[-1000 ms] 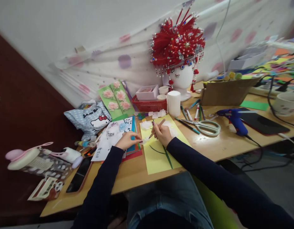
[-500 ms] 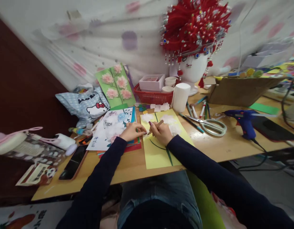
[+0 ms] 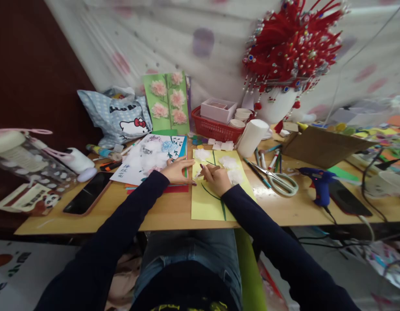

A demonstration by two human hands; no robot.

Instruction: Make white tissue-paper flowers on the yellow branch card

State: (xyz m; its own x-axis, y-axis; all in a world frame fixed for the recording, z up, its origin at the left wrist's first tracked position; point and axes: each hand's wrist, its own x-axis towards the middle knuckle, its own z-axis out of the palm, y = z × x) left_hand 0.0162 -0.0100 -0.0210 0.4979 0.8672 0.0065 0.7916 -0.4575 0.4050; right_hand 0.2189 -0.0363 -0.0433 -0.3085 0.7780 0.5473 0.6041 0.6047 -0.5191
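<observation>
A yellow sheet [image 3: 203, 208] lies before me with dark green stem lines and white fluffy tufts [image 3: 228, 162] on its upper part. My right hand [image 3: 216, 178] is closed around a slim brown pen-like stick [image 3: 214, 168], low over the sheet's left half; its tip is hard to make out near a small white piece. My left hand [image 3: 177, 171] rests at the sheet's left edge, thumb and fingers spread apart with nothing visible between them. Under and beside it is a white page with flower pictures [image 3: 138, 160], on top of coloured sheets.
Scissors [image 3: 284, 185], pens and a blue glue gun [image 3: 320, 183] lie to the right. Behind the sheet stand a white roll [image 3: 252, 138], a red basket [image 3: 208, 128] and a green flower card [image 3: 169, 103]. A phone [image 3: 88, 194] lies left. A red headdress [image 3: 293, 47] stands at the back.
My left hand's fingers, close together at the sheet's edge before, are now spread apart. The right hand still holds the brown stick over the sheet. The camera view has shifted.
</observation>
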